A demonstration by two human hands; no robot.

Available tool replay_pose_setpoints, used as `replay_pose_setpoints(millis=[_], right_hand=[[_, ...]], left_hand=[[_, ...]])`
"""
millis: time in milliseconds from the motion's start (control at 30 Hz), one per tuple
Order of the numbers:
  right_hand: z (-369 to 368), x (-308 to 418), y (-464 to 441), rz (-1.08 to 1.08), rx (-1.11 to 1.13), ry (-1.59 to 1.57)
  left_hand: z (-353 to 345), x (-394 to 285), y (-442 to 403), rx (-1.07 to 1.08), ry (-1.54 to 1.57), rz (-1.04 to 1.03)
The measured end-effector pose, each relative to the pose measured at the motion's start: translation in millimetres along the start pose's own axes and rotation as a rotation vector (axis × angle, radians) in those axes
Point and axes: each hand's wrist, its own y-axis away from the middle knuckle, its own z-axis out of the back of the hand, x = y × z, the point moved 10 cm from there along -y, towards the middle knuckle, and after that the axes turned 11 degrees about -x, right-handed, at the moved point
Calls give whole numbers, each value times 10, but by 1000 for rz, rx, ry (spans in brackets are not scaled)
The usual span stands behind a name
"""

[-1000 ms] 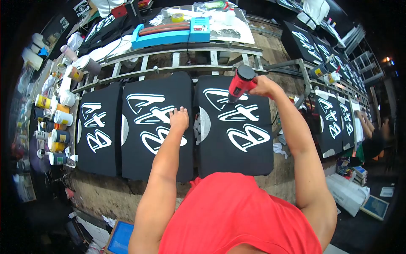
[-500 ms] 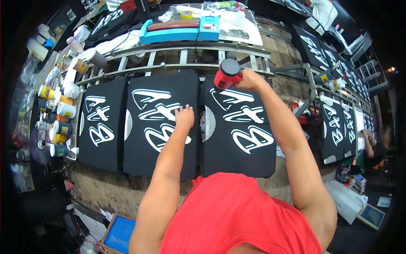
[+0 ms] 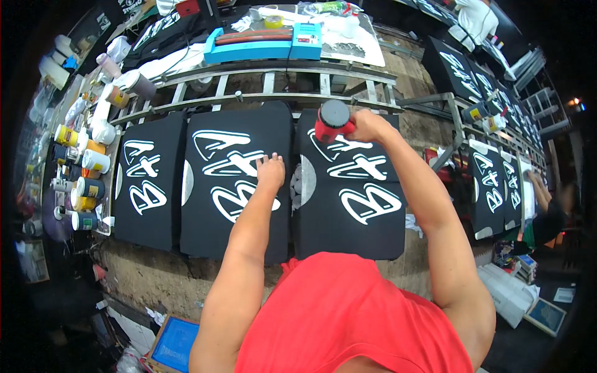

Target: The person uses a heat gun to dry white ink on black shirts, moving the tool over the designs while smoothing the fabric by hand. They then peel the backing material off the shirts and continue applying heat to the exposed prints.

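Observation:
My right hand (image 3: 370, 127) is wrapped round the handle of a red heat gun (image 3: 332, 122) with a dark round rear end. It hangs over the upper part of the right black shirt panel (image 3: 348, 241), whose white "BAY" lettering it partly covers. Fingers stretched out, my left hand (image 3: 271, 173) lies on the right side of the middle black shirt panel (image 3: 239, 119), at the edge of its white print. A third printed black panel (image 3: 149, 231) lies to the left. Where the gun's nozzle points is hidden beneath its body.
A metal rail frame (image 3: 252, 99) runs behind the panels, with a blue machine (image 3: 249, 53) beyond it. Paint jars (image 3: 95, 161) crowd the left side. More printed panels (image 3: 488, 186) stand at right, near another person's arm (image 3: 540, 191). A blue-meshed frame (image 3: 176, 344) sits low at left.
The heat gun and my right hand have come slightly toward me over the right panel's lettering. My left hand stays in nearly the same place.

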Motion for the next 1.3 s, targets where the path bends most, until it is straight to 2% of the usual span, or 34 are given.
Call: replay_pose_setpoints(millis=[67, 133, 200, 267, 400, 467, 533, 600, 667, 700, 767, 800, 867, 1000, 1067, 1133, 1200, 1300], right_hand=[[33, -7, 116, 34, 7, 10], [2, -83, 307, -86, 178, 2], [-28, -169, 342, -70, 171, 30], [70, -227, 337, -37, 31, 59], [108, -410, 443, -95, 120, 29], [133, -692, 358, -48, -103, 86], [251, -799, 448, -140, -137, 79], [308, -902, 551, -107, -81, -12], [380, -1084, 683, -247, -54, -54], [360, -1147, 718, -233, -50, -51], [447, -1321, 778, -170, -190, 76], [462, -1469, 807, -161, -188, 77], [368, -1788, 883, -261, -93, -59], [637, -1737, 974, -335, -77, 181], [766, -1677, 968, -352, -160, 302], [781, -1542, 926, -326, -141, 285], [693, -1408, 898, -325, -22, 175], [508, -1471, 682, -298, -145, 260]], left_hand=[[9, 4, -4, 5, -3, -5], [17, -18, 2, 9, -8, -17], [18, -18, 10, 16, -18, -13], [25, -28, 21, 14, -19, -13], [24, -11, 19, 4, -11, -10], [-8, 1, -8, -18, 9, 1], [-2, -5, 8, -46, -10, -19], [33, 8, 4, -60, 14, -2], [46, 2, 5, -40, -18, -11], [38, 10, 2, -28, -17, 2], [42, 14, 7, -22, 11, 18], [42, 17, 3, -19, 34, 20], [19, 27, 12, -28, 35, 25], [43, 19, 9, -33, 29, 27], [44, 12, 6, -24, 32, 25], [-33, 30, -24, -49, 37, 32], [-20, 22, -42, -75, 44, 32], [30, -4, -4, -10, 26, 28]])
